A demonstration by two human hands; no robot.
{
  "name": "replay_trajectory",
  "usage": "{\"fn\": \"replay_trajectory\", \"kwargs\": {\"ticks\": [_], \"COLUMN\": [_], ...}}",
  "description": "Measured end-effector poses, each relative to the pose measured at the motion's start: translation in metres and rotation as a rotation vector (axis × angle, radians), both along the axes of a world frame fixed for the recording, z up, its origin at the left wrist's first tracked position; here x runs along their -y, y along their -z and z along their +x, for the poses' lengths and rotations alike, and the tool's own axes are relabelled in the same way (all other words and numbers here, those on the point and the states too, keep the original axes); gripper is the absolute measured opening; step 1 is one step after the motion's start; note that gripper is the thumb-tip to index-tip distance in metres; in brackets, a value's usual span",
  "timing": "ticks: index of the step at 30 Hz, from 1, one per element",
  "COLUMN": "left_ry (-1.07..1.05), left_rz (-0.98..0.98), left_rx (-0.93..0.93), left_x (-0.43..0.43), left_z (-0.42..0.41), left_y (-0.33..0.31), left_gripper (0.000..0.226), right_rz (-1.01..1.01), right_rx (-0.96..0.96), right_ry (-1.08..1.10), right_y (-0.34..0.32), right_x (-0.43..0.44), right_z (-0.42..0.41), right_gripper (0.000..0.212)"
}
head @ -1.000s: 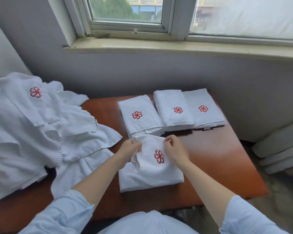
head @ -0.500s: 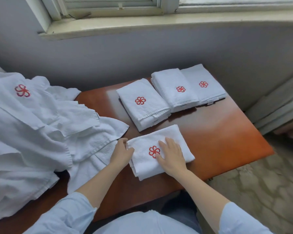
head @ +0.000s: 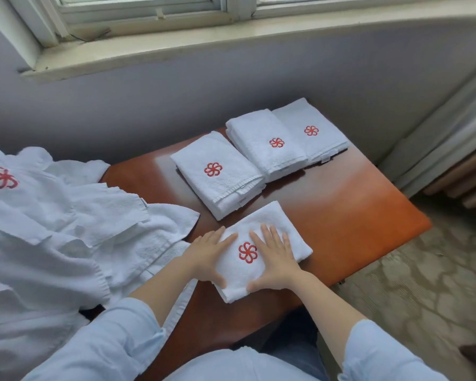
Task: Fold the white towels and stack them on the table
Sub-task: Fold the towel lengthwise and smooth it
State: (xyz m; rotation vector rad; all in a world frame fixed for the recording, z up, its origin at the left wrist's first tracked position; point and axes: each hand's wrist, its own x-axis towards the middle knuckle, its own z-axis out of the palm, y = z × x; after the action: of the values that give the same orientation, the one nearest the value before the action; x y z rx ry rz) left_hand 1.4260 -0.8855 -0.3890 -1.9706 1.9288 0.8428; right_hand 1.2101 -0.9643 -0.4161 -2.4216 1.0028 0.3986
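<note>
A folded white towel with a red flower emblem lies near the front of the brown wooden table. My left hand presses flat on its left side, fingers straight. My right hand lies flat on its right side, fingers spread. The emblem shows between the two hands. Three more folded white towels sit in a row behind: one at the left, one in the middle, one at the right.
A large heap of unfolded white towels covers the table's left part and spills over it. A grey wall and window sill stand behind the table. Patterned floor lies to the right, past the table edge.
The top fold has been laid down and the towel is now a compact rectangle. My left hand moved from the towel's left edge onto its top. Both hands now press flat.
</note>
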Motion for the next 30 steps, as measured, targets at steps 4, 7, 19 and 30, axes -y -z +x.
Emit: {"fn": "replay_trajectory", "kwargs": {"ticks": [4,7,19,30], "left_ry": [0.018,-0.017,-0.272,-0.738], "left_rz": [-0.061,-0.036,0.275,0.214], "left_rx": [0.071,0.048,-0.513,-0.964], "left_x": [-0.003,-0.002,0.027,0.041], "left_z": [-0.006,-0.013,-0.045,-0.074], "left_y": [0.001,-0.002,-0.020,-0.014], "left_gripper": [0.127,0.122,0.046,0.041], "right_rz": [0.053,0.176,0.093,0.715], "right_rx": [-0.001,0.121,0.327,0.674], "right_ry": [-0.045,0.024,0.776,1.391], "right_y": [-0.009,-0.020,-0.029,-0.034], "right_x": [0.013,0.025,0.011,0.008], "right_z": [-0.004,-0.008,-0.056,-0.085], "right_gripper": [0.123,0.097,0.063,0.050]}}
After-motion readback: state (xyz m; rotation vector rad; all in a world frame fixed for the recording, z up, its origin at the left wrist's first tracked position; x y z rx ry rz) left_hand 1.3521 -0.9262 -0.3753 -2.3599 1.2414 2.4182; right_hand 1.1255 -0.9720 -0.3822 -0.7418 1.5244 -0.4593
